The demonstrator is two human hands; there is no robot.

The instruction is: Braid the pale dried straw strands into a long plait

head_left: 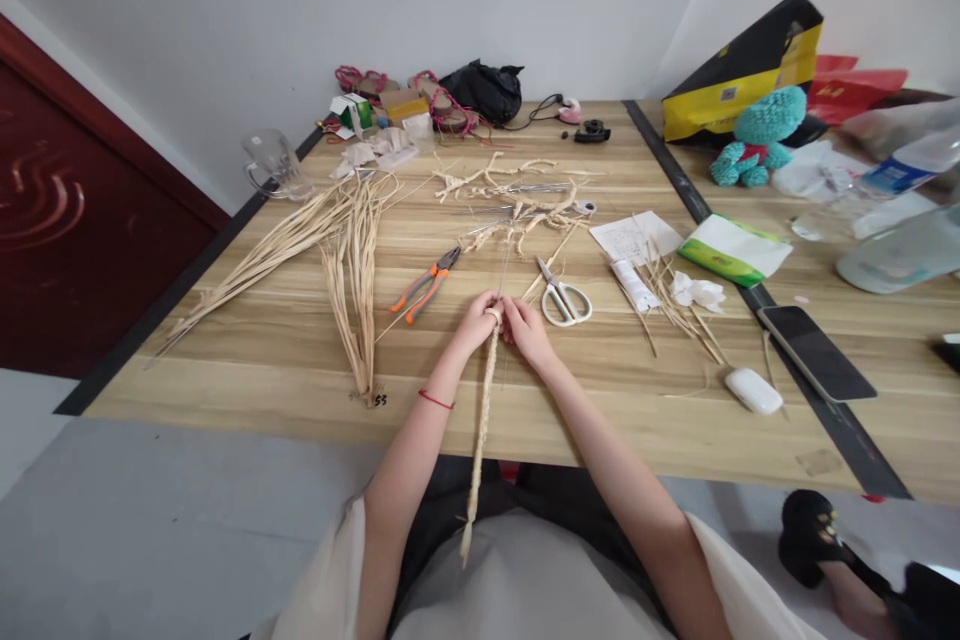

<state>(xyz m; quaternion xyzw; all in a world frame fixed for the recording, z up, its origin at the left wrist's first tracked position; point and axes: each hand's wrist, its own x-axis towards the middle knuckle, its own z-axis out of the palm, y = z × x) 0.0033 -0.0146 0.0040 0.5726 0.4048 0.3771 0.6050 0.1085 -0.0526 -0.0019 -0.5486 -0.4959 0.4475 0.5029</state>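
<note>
Wood-grained tabletop [259, 370], knobbly straw braid [484, 410] across its near edge

Left hand [478, 324] and right hand [528, 330] pinch the upper end, fingertips closed together; white-handled scissors [553, 284] and orange-handled pliers [441, 271] lie near, then pale, stringy straw bundles [365, 300].

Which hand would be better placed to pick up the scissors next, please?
The right hand, I think: the white-handled scissors lie close by on its side, while the left hand is farther off. Both hands are busy at the braid, though.
</note>
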